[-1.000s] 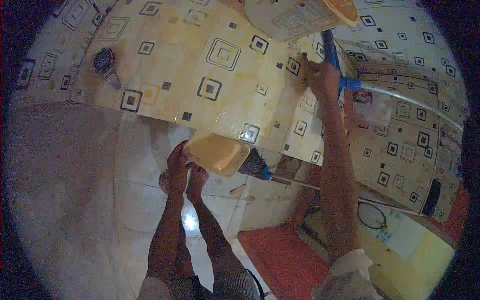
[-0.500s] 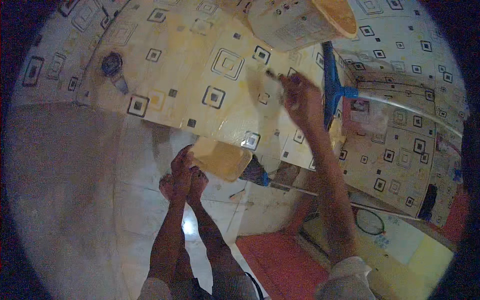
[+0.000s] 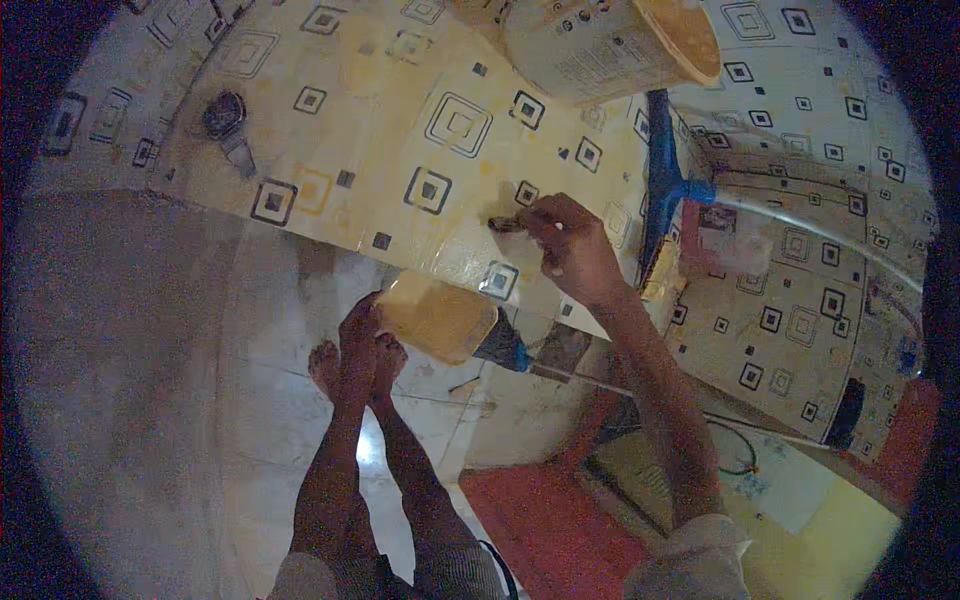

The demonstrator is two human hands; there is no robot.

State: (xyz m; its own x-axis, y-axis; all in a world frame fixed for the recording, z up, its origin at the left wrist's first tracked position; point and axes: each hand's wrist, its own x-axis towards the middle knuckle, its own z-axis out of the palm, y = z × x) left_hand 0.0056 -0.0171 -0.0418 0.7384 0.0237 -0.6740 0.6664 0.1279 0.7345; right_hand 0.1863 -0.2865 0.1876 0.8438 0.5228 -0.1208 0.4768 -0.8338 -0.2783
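My left hand [image 3: 362,322] is closed on the side of a yellowish rectangular plastic tub [image 3: 440,318], held just below the front edge of the patterned table cover [image 3: 330,150]. Over the table, my right hand [image 3: 575,245] pinches a small dark object [image 3: 503,224]. Its kind is too blurred to tell. It sits low over the cover, and I cannot tell whether it touches. A wristwatch [image 3: 225,120] with a dark dial lies on the cover at the far left.
At the back, a large pale bucket [image 3: 610,55] lies tipped, its orange-tinted mouth to the right. A blue squeegee head [image 3: 663,175] with a pale pole stands right of the table. A dark brush [image 3: 500,338] shows beyond the tub. Lower right is a red surface [image 3: 545,520].
My right hand has come down and nearer over the table with the small dark object, toward the front edge. My left hand keeps hold of the tub in nearly the same place.
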